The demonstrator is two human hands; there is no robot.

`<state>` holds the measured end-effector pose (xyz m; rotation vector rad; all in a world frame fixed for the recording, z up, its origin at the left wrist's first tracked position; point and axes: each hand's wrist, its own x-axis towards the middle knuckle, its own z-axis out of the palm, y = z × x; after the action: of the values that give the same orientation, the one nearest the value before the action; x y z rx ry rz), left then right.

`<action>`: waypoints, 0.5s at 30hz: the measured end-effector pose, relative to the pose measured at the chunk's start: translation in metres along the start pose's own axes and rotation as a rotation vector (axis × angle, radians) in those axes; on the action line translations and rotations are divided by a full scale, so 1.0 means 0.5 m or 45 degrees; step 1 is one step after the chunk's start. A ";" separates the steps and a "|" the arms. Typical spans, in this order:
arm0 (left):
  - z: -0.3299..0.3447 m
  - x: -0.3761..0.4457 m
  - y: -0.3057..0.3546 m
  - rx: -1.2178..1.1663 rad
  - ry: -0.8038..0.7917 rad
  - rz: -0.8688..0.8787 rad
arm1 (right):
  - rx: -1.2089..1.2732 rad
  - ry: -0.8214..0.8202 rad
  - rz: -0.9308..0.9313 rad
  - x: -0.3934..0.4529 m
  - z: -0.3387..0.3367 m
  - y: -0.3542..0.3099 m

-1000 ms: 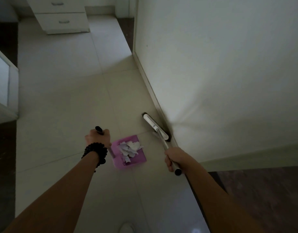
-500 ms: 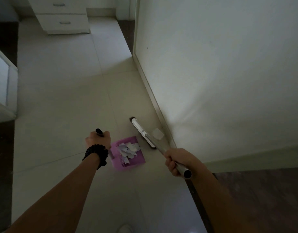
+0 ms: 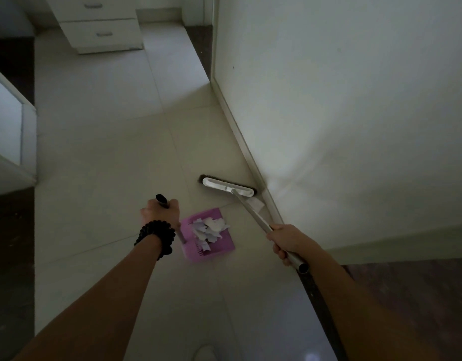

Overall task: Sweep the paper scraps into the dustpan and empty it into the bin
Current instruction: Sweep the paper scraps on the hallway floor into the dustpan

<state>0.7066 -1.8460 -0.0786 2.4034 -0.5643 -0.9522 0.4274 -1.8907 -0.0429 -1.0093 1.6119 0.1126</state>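
**One scrap by the skirting, a loose heap in the pan**

Nearest the person, the right hand (image 3: 286,243) is closed around the metal pole of the broom (image 3: 253,212) just short of its open end. The left hand (image 3: 160,212) is a full fist on the black grip of the dustpan's long handle, with a dark bead bracelet (image 3: 154,237) on that wrist. Between the two hands the purple dustpan (image 3: 224,244) sits flat on the tiled floor (image 3: 107,165), its mouth turned away from the person towards the broom.

The paper scraps (image 3: 209,230) lie in a loose, raised heap in the middle of the pan — nothing pins them, so a quick lift or any tilt of the mouth downwards would likely shed them back onto the floor.

Further out, one pale loose scrap (image 3: 256,204) lies under the pole, close to the skirting board (image 3: 240,136) at the foot of the wall. The broom head (image 3: 228,187) rests beyond it with one end almost against the skirting. Drawn straight back, the head may ride over the flat scrap or press it into the floor-wall edge — and a hard pull could knock the pan's lip and scatter the heap.

No bin is in view, so the carry looks long enough for a careless swing to spill.
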 end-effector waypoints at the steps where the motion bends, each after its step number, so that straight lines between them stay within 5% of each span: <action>1: -0.003 -0.002 0.004 -0.005 0.003 -0.006 | 0.020 -0.009 0.035 0.015 0.008 0.007; 10: -0.004 -0.025 0.022 -0.046 0.005 -0.011 | 0.734 -0.290 0.246 -0.020 0.034 0.029; 15: -0.012 -0.038 0.019 -0.029 -0.005 -0.042 | 0.756 -0.326 0.226 -0.080 0.007 0.021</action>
<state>0.6962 -1.8415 -0.0596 2.3981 -0.5136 -0.9726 0.4212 -1.8606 -0.0149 -0.3764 1.3738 -0.1107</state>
